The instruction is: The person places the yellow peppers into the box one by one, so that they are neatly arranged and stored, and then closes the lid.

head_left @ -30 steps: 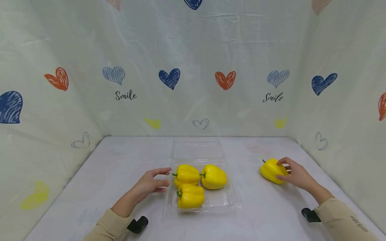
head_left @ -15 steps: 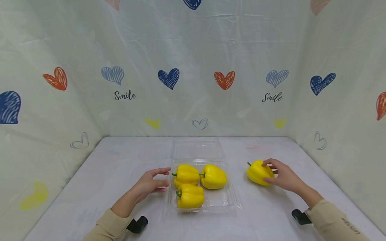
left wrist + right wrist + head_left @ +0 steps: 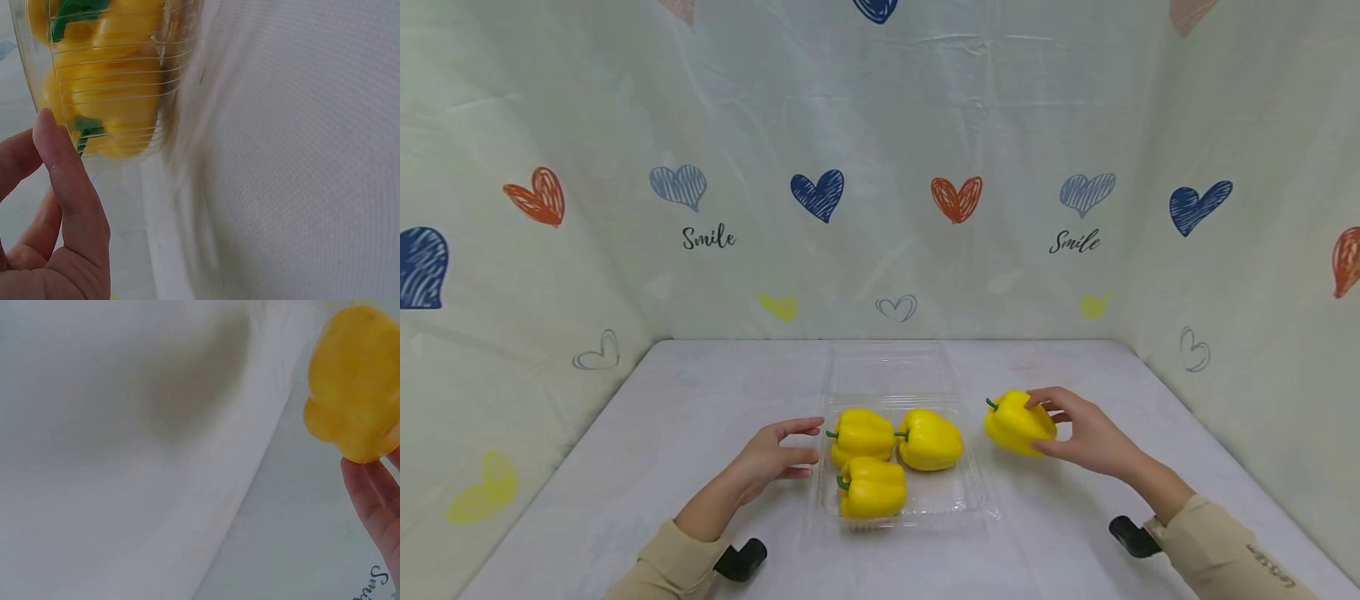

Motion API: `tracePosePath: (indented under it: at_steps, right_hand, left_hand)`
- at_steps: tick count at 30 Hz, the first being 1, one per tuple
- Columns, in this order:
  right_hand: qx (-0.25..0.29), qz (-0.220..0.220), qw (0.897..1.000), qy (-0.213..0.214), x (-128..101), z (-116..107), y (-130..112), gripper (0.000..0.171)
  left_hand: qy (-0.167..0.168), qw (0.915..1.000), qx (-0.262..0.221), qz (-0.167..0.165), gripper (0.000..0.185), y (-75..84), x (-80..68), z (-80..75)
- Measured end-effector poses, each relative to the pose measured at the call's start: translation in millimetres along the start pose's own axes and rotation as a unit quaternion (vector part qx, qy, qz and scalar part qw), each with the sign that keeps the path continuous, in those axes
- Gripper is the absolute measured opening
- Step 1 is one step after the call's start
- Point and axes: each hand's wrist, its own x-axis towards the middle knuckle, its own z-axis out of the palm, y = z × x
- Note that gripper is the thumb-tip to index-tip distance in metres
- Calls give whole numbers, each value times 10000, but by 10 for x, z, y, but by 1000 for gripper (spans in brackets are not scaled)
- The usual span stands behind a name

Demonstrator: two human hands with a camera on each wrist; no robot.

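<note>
Since the earlier frames, the right hand (image 3: 1086, 433) has carried its yellow pepper (image 3: 1017, 423) leftward from the far right of the bench (image 3: 662, 417) to a spot just beside the right rim of the clear tray (image 3: 977, 492); the left hand (image 3: 771, 454) and the tray are unchanged.

Backdrop (image 3: 880, 167): a pale, creased sheet printed with red, blue and yellow hearts and the word "Smile" encloses the bench on three sides.

Bench: covered in a white, finely woven cloth; the weave shows only in the left wrist view.

Clear tray: thin transparent plastic, roughly square, with its hinged lid (image 3: 891, 368) lying open behind it. The left wrist view shows horizontal ribs on its wall, which the head view does not resolve. Three yellow peppers (image 3: 861, 433) with green stems lie inside, packed touching one another.

Left hand: rests by the tray's left wall, fingers (image 3: 59, 162) released and extended; whether a fingertip touches the plastic cannot be told.

Right hand: fingers curled over the top and thumb under the side, grasping the fourth pepper. The right wrist view shows that pepper's lobed, glossy underside and its shadow on the cloth.
</note>
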Motion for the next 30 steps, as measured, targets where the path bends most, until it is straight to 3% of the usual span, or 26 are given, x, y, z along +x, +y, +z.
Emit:
tracePosePath:
  at_steps: [15, 30]
  right_hand:
    - [537, -727, 9957, -184, 124, 50, -352, 48]
    - [724, -978, 9913, -493, 193, 183, -582, 49]
  left_hand:
    - [-35, 10000, 28, 6, 49, 4, -19, -19]
    - [-32, 10000, -37, -9, 47, -9, 7, -19]
